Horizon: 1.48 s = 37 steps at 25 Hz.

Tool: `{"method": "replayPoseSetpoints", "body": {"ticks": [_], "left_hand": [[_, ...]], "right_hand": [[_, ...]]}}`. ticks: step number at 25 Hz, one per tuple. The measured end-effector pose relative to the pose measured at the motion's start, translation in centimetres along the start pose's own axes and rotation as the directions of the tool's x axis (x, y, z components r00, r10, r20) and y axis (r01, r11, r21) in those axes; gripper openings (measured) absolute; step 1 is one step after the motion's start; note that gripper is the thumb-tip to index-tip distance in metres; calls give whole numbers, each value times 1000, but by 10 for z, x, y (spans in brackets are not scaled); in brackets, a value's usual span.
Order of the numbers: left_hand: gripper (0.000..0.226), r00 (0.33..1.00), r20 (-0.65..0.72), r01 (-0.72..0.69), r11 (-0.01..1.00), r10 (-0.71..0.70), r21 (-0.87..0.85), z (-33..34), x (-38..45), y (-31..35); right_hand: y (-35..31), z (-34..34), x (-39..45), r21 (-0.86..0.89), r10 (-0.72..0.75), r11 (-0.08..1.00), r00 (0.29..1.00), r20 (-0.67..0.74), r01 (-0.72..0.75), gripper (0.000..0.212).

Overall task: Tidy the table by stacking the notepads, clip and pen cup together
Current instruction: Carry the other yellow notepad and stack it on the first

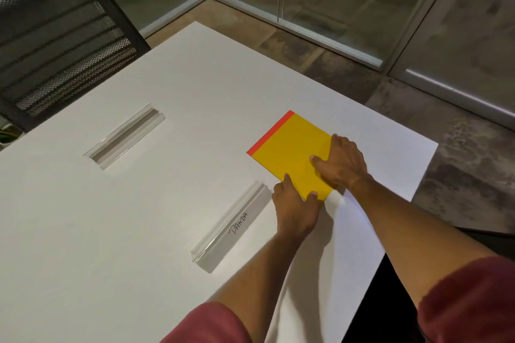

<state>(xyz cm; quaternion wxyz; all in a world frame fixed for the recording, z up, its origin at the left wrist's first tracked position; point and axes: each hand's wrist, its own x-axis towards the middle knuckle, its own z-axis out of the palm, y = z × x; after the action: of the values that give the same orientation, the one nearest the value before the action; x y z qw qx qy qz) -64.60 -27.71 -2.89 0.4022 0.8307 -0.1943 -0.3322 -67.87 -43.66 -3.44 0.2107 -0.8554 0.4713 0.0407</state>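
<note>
A yellow notepad [288, 152] with a red strip along its far-left edge lies flat on the white table [139, 203], toward the right side. My left hand [295, 210] grips its near corner, thumb on top. My right hand [341, 161] holds the pad's right edge, thumb pressed on the yellow cover and fingers curled over the side. No clip or pen cup is in view.
Two clear acrylic name holders lie on the table: one [231, 228] marked "PANDA" just left of my left hand, another [125, 135] farther left. A black mesh chair [58, 36] stands at the far left. The table's right edge [418, 184] is close to the pad.
</note>
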Motion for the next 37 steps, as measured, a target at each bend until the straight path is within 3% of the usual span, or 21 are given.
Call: {"method": "replayPoseSetpoints", "body": {"ticks": [3, 7, 15, 18, 26, 32, 37], "left_hand": [[65, 993, -40, 104, 982, -112, -161, -1, 0, 2], [59, 977, -74, 161, 925, -198, -343, -1, -1, 2], [47, 961, -30, 243, 892, -274, -381, 2, -9, 2], [20, 963, -90, 206, 912, -253, -355, 0, -9, -1], [32, 982, -166, 35, 947, -92, -319, -18, -17, 13], [33, 968, -246, -34, 946, -48, -321, -56, -20, 27], [31, 955, -287, -38, 931, -72, -363, -115, -28, 20]], "right_hand": [[-3, -2, 8, -65, 9, 998, 1000, 4, -9, 83], [1, -7, 11, -118, 53, 992, 998, -15, -55, 62], [17, -12, 7, -23, 186, 982, 982, -23, -187, 47], [24, -12, 4, 26, 244, 970, 969, -26, -243, 45], [32, -29, -2, 329, 382, 880, 922, -60, -343, 33], [9, -61, -7, 446, 314, 862, 944, -100, -240, 23], [-21, -77, -13, 551, 148, 816, 985, 92, -175, 6]]}}
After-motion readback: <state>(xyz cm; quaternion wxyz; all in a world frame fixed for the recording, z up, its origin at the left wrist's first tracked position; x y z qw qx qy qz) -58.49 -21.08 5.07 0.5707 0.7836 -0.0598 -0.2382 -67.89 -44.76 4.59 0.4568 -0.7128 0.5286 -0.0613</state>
